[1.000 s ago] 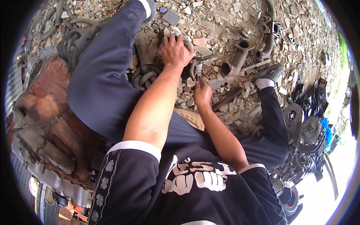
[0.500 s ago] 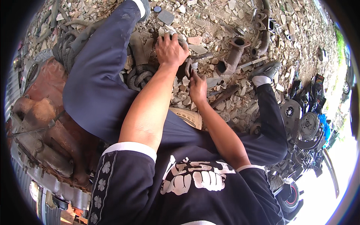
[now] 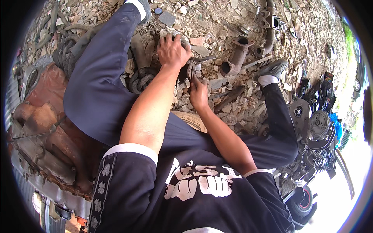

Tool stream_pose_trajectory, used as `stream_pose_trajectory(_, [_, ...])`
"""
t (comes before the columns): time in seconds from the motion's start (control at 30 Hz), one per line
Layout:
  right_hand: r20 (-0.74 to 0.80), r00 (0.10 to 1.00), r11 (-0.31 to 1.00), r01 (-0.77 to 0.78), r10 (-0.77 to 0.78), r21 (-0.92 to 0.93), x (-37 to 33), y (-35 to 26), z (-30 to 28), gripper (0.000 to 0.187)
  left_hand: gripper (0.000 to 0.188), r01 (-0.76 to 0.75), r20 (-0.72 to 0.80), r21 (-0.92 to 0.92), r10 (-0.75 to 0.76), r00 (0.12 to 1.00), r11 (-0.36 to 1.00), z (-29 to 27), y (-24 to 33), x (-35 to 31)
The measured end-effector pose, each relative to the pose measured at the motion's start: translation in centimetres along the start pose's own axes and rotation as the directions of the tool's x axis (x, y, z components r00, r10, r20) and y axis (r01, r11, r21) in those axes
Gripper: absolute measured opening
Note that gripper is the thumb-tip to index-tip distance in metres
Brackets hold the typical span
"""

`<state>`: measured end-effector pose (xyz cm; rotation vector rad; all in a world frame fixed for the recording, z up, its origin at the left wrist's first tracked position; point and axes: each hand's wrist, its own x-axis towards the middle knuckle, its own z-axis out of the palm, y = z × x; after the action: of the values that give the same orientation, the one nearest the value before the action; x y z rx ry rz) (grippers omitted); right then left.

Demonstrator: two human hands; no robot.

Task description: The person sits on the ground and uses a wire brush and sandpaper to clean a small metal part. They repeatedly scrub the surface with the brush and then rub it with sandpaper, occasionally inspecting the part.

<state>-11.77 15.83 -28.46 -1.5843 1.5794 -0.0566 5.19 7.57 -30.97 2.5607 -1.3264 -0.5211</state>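
My left hand point(image 3: 173, 51) is curled over a rough, pale grey lump point(image 3: 164, 34) on the stony ground, most of it hidden under the palm. Closer to me, my right hand point(image 3: 199, 94) pinches a narrow, rusty brown metal piece point(image 3: 190, 70) that stands up just beside my left wrist. A dark thin bar point(image 3: 204, 58) lies right by that piece. To the right rests a rusty flanged pipe point(image 3: 236, 58), with a wire brush point(image 3: 257, 62) next to it.
A dark chain point(image 3: 142, 79) and thick hose lie left of my forearm. A large rusty engine part point(image 3: 42, 128) stands at far left. Pipe fittings point(image 3: 268, 23) lie far right. Engine parts point(image 3: 311, 132) and a wheel point(image 3: 302, 200) sit beyond my right leg.
The whole view has shifted slightly, moving both hands a little left in the picture. Both hands keep their holds.
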Motion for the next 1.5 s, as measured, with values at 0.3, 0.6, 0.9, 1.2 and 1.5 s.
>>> stream_pose_trajectory(0.3, [0.001,0.998,0.998,-0.055,0.055,0.0,2.1,1.7,0.9,0.038,0.035,-0.03,-0.122,0.026,0.033,0.992,0.999,0.4,0.1,0.0])
stream_pose_trajectory(0.6, [0.146,0.968,0.979,-0.201,0.204,-0.035,2.5,0.4,-0.2,0.036,0.034,-0.038,-0.115,0.03,0.041,0.993,0.999,0.4,-0.1,-0.3])
stream_pose_trajectory(0.9, [0.102,0.964,0.969,-0.246,0.246,-0.012,2.4,-0.9,-0.2,0.038,0.034,-0.031,-0.143,0.017,0.033,0.989,0.999,0.6,-0.1,-0.1])
stream_pose_trajectory(1.2, [0.104,0.977,0.982,-0.187,0.186,0.007,2.2,-0.7,-0.5,0.033,0.036,-0.028,-0.142,0.043,0.033,0.989,0.999,0.9,-0.2,-0.3])
stream_pose_trajectory(1.5, [0.048,0.987,0.986,-0.157,0.155,0.061,-0.7,-2.5,-0.6,0.032,0.037,-0.025,-0.139,0.034,0.029,0.99,0.999,0.9,-0.1,-0.2])
